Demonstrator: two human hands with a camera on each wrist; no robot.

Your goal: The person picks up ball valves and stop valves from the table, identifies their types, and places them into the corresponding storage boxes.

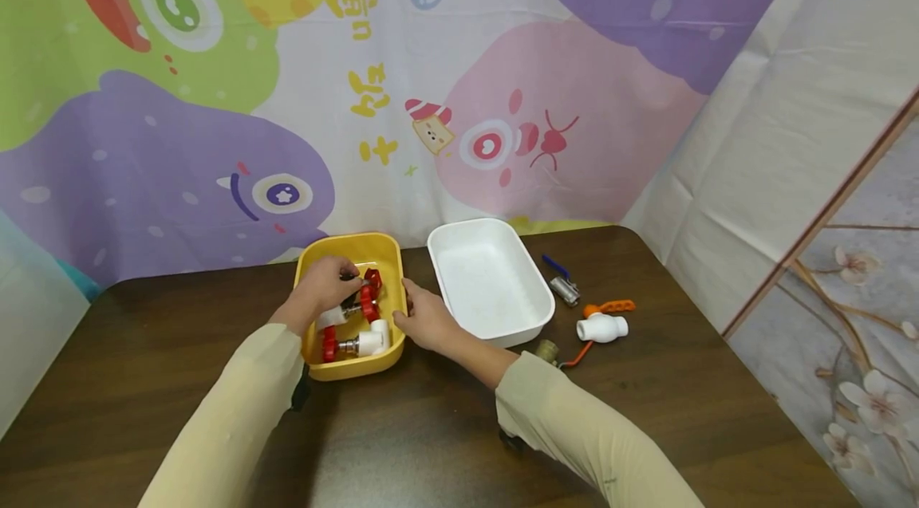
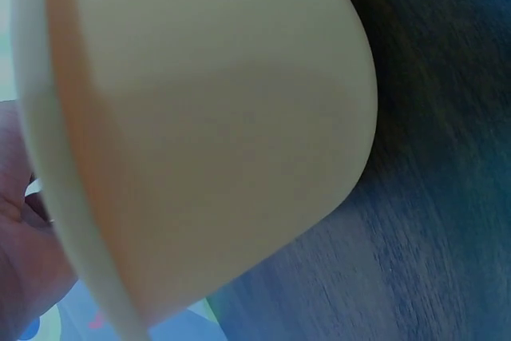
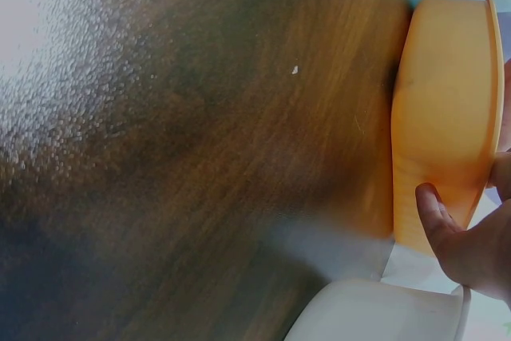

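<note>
A yellow plastic basin (image 1: pixel 349 368) holds several white pipe valves with red handwheels. My left hand (image 1: pixel 323 285) reaches into it from the left, thumb and fingers pinching a red-handled valve (image 1: pixel 372 278) near the back; the hand covers most of that valve. Below it lies a white valve (image 1: pixel 369 303) with a red wheel, and nearer the front another white valve (image 1: pixel 373 339) on its side. My right hand (image 1: pixel 428 320) grips the basin's right rim. In the right wrist view, one digit presses the outer wall (image 3: pixel 447 93). The basin's outside fills most of the left wrist view.
A white basin (image 1: pixel 491 277) stands just right of the yellow one. Right of it lie a metal ball valve with a blue lever (image 1: pixel 565 290), a white valve with an orange handle (image 1: pixel 603 328) and a brass valve (image 1: pixel 548 350) with a red lever. A printed cloth hangs behind the table.
</note>
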